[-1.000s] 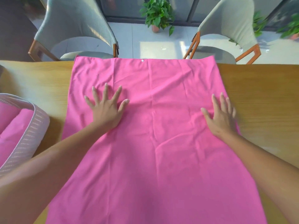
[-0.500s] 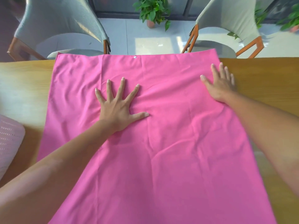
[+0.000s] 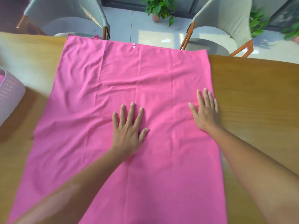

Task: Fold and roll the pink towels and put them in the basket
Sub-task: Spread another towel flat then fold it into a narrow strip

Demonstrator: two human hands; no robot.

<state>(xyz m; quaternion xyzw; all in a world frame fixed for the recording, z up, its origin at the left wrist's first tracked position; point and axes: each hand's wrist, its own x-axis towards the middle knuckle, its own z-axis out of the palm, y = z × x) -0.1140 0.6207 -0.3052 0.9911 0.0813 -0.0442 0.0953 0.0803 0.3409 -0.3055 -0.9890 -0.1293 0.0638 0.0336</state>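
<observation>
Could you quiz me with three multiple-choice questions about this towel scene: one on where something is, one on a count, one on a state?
1. Where is the basket?
A. at the table's left edge
B. on a chair
C. on the towel

2. How many chairs stand behind the table?
A. one
B. two
C. four

3. How do the hands lie on the pink towel?
A. flat, fingers straight
B. in fists
C. pinching corners

Answers: 1 A, it shows at the left. 2 B, a left chair and a right chair. 3 A, left hand and right hand press flat.

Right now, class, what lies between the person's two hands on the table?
Only a flat, lightly creased stretch of the pink towel lies between the left hand and right hand, seen in the head view.
</observation>
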